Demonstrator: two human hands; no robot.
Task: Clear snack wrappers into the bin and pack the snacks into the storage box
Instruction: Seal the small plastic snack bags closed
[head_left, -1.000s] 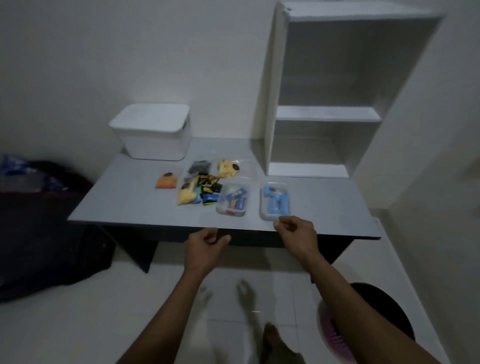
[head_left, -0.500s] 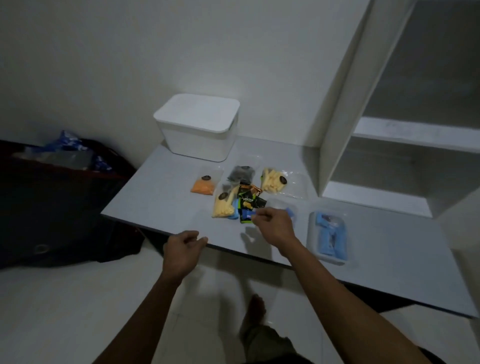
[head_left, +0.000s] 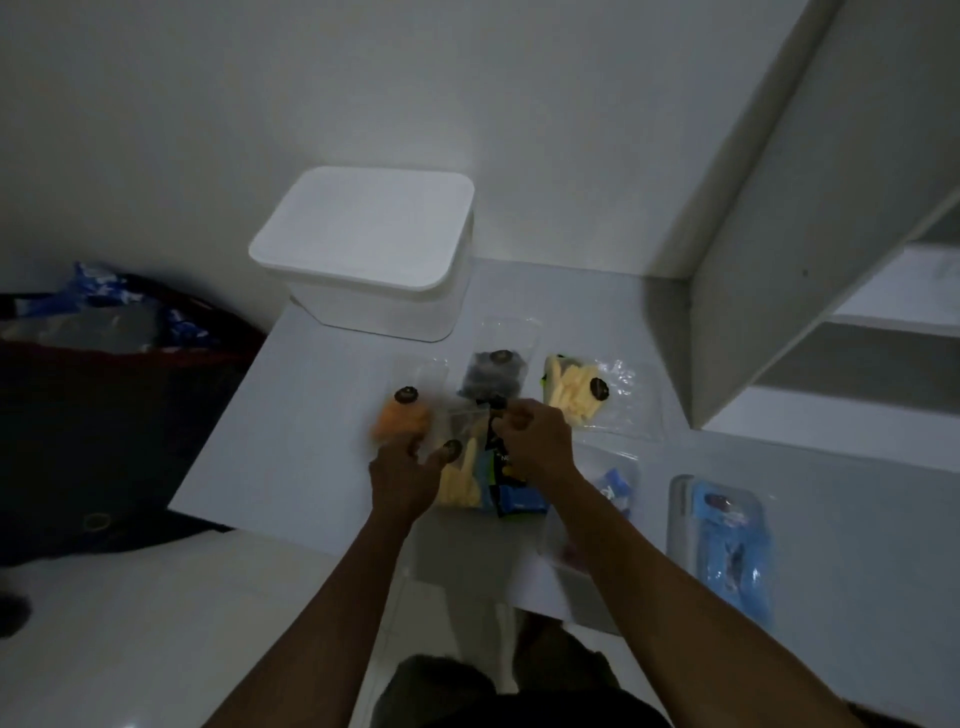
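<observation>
Right hand (head_left: 535, 441): curled over the middle of the snack pile, fingers pinching the top of a dark wrapper (head_left: 498, 462); grip partly hidden.
Left hand (head_left: 402, 475): fingers spread low at the near edge of the orange pack (head_left: 402, 423) and a clear pack of yellow sticks (head_left: 460, 478); whether it grips either, cannot tell.
Box (head_left: 374, 249): white, lid on, far left of the worktop (head_left: 311, 415), well apart from the hands.
Other items: dark pack (head_left: 493, 376) and a second yellow pack (head_left: 576, 395) far of the hands; blue tray (head_left: 727, 535) near right.
Bin: not clearly in view.
Risks, as judged:
- Packs overlap; lifting the wrapper could drag neighbours along.
- Near packs lie close to the worktop edge and could slide to the floor.
- Dim light could blur empty wrappers with full packs.
- Lid shut: packing is blocked until a hand is free.
</observation>
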